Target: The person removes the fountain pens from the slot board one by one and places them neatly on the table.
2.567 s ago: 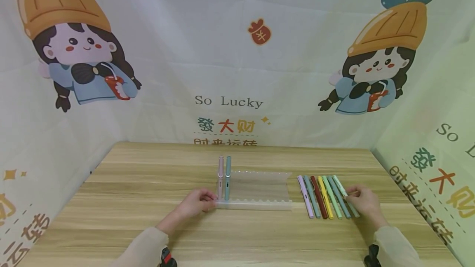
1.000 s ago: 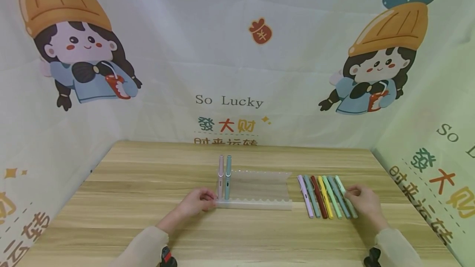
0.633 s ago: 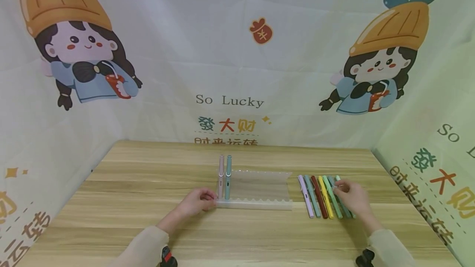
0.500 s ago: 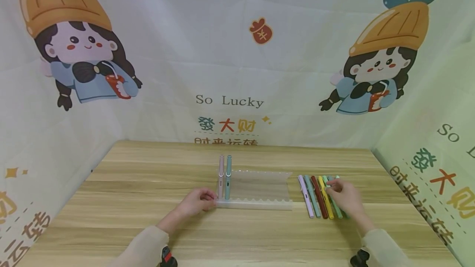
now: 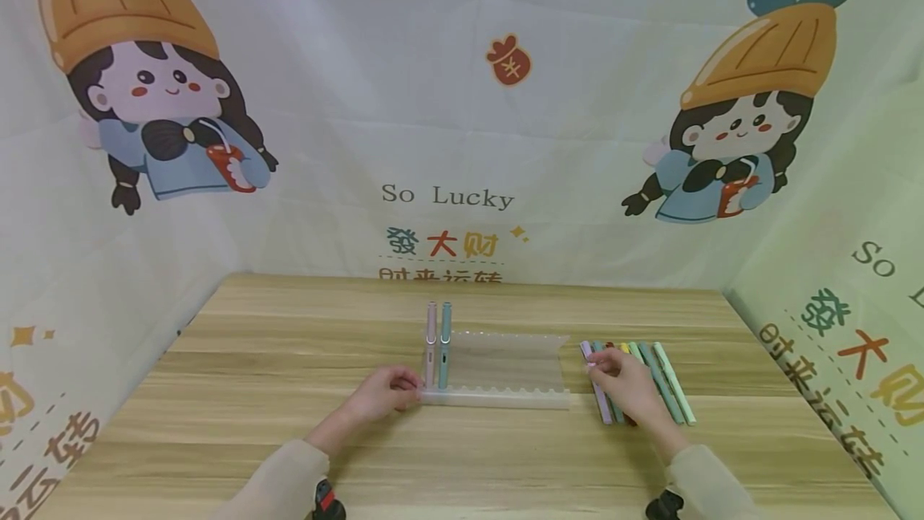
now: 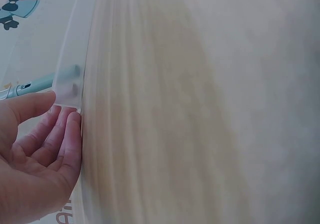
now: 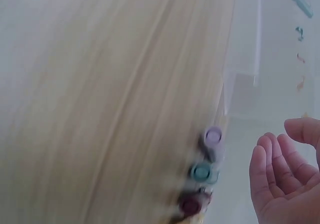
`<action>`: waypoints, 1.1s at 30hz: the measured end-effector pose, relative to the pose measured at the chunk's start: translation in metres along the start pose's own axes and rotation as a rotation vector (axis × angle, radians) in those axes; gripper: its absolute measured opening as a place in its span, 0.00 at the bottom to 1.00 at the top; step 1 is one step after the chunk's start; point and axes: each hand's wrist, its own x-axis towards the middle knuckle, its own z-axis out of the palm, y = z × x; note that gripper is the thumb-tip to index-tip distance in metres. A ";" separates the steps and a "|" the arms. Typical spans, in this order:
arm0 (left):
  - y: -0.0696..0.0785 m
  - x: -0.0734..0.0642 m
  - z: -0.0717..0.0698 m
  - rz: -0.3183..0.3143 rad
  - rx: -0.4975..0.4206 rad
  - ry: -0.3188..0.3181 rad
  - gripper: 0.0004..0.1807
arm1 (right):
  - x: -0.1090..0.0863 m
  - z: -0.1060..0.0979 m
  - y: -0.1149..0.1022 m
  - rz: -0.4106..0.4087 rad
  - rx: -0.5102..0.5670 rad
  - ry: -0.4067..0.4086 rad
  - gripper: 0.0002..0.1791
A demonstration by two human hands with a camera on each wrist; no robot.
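My left hand (image 5: 385, 392) pinches the left end of a clear plastic pen tray (image 5: 498, 400) between thumb and fingers; the left wrist view shows the thumb at its corner. In the tray's leftmost notches lie a pink pen (image 5: 431, 347) and a teal pen (image 5: 444, 343), side by side. My right hand (image 5: 635, 387) hovers over the left part of a row of loose pens, fingertips close to the lilac pen (image 5: 605, 406). In the right wrist view its thumb and fingers stand apart with nothing between them. It partly hides the dark red (image 7: 191, 205) and yellow pens.
At the row's right end lie a blue-teal pen (image 5: 671, 400) and a mint pen (image 5: 678, 387). Everything rests on a wood-grain table (image 5: 462, 464). Printed cloth (image 5: 325, 143) hangs behind and along the sides.
My right hand has left the mint pen at the row's right end and swept left across the pens to the lilac one. The left hand has stayed on the tray.
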 end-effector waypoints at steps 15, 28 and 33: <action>-0.030 0.013 -0.001 -0.003 -0.007 0.003 0.09 | 0.007 0.033 -0.021 -0.037 0.124 -0.033 0.09; -0.033 0.015 -0.001 -0.003 0.004 -0.001 0.08 | 0.020 0.066 -0.045 -0.124 0.189 -0.024 0.07; -0.032 0.013 -0.001 -0.002 0.000 -0.001 0.09 | 0.021 0.078 -0.055 -0.075 0.282 -0.068 0.08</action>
